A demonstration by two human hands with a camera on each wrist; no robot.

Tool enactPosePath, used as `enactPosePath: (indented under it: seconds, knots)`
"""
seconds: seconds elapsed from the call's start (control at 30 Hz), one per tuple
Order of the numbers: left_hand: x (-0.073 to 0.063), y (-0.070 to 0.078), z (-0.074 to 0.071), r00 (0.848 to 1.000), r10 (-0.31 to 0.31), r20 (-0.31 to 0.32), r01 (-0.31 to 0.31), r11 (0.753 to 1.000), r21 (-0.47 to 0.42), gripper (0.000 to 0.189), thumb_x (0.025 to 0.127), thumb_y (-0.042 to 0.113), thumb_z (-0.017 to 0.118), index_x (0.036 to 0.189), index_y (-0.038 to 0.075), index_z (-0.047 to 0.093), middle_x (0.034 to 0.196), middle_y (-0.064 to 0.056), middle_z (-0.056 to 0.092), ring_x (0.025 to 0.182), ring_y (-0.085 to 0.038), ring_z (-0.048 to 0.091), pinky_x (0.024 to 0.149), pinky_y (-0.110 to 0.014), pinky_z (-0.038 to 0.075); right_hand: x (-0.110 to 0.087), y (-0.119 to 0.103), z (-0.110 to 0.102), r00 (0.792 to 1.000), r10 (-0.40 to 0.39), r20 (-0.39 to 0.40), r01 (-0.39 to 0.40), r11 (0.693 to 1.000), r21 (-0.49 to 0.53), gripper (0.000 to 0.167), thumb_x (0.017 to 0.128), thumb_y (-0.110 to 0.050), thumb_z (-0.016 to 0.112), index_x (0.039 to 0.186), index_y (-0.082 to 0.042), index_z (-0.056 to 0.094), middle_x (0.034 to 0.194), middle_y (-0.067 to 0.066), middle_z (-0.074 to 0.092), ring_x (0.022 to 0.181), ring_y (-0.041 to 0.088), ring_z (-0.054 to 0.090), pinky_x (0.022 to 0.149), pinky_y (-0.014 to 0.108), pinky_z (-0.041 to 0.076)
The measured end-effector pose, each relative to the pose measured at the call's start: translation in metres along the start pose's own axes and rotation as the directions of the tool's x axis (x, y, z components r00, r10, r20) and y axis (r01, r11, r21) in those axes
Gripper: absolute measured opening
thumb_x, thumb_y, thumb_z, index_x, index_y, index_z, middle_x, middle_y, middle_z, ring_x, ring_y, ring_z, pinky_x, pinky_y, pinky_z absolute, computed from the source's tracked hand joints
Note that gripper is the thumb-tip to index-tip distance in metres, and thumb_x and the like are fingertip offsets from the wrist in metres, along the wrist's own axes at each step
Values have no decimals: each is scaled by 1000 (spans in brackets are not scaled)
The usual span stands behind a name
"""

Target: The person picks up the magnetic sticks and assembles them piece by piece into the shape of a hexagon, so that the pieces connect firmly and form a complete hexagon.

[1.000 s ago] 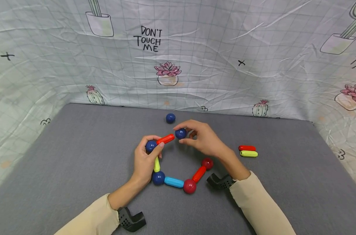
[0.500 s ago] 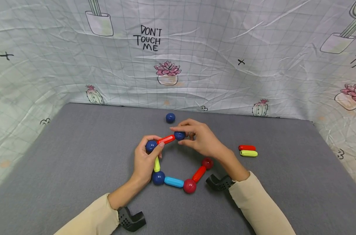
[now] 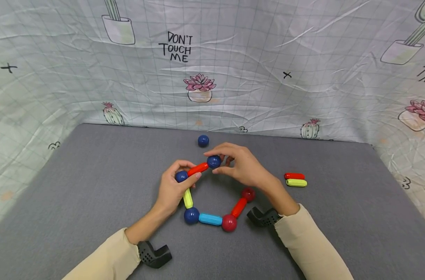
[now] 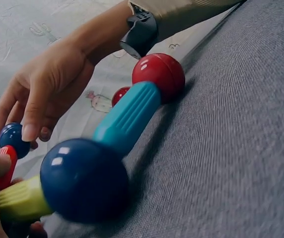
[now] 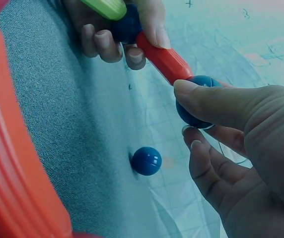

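My left hand point(image 3: 172, 188) grips a blue ball point(image 3: 181, 176) at a corner of a chain of rods and balls, its thumb along a red rod point(image 3: 197, 169). At that rod's far end, a second blue ball point(image 3: 214, 161) touches it, pinched between the thumb and fingers of my right hand point(image 3: 242, 165). From the left-hand ball a yellow-green rod point(image 3: 188, 198) runs to another blue ball point(image 4: 85, 181). A light-blue rod point(image 4: 128, 118), a red ball point(image 4: 159, 77), another red rod point(image 3: 239, 208) and a smaller-looking red ball point(image 3: 248, 194) continue the chain.
A loose blue ball point(image 3: 203, 140) lies beyond my hands. To the right, a loose red rod point(image 3: 294, 176) and a loose yellow-green rod point(image 3: 296, 182) lie side by side on the grey table point(image 3: 93, 186). A printed cloth point(image 3: 240, 50) hangs behind.
My right hand has brought its blue ball from a small gap into contact with the red rod. The lower part of the chain has shifted slightly right and nearer.
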State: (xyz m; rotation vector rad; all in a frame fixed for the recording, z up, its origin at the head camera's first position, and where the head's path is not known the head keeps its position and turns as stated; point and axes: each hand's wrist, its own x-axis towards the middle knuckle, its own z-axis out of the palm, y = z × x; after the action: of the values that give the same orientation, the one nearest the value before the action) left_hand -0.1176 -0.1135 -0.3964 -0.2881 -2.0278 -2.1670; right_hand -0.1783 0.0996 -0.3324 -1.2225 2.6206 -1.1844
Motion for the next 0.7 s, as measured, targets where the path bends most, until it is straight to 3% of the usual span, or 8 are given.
enactPosePath:
  seconds: [0.13,0.3,0.53,0.7]
  knots:
    - [1,-1,-2,994,41,100,-38,999,-34,19,91,6,65,108,-2,59,84,-26,64,54,-28,59,55,-32,52,0,2,1,1000,-5,15,5,1000,-1,41,80,-13,79,119,-15,67,110,-8,61,89,15,54,72,32,52]
    - [2,-1,-3,978,33,204,-20,997,-68,24,97,7,55,116,-7,52,85,-32,64,55,-31,62,55,-34,53,0,2,3,999,-14,50,13,1000,18,40,81,-10,78,119,-14,67,115,-6,60,91,11,55,73,28,52]
    - [3,1,-5,964,-33,266,76,985,-153,44,99,7,51,138,-6,33,94,-35,62,61,-29,68,53,-34,55,0,2,7,996,-37,83,35,999,23,41,80,-7,77,120,-12,67,112,0,54,93,13,55,75,26,53]
    - [3,0,-5,958,-25,285,80,980,-183,44,99,4,50,138,-5,34,94,-38,58,62,-27,68,55,-34,55,-1,1,7,996,-25,86,22,999,32,40,83,-7,75,121,-13,66,114,-2,57,95,12,59,81,27,52]
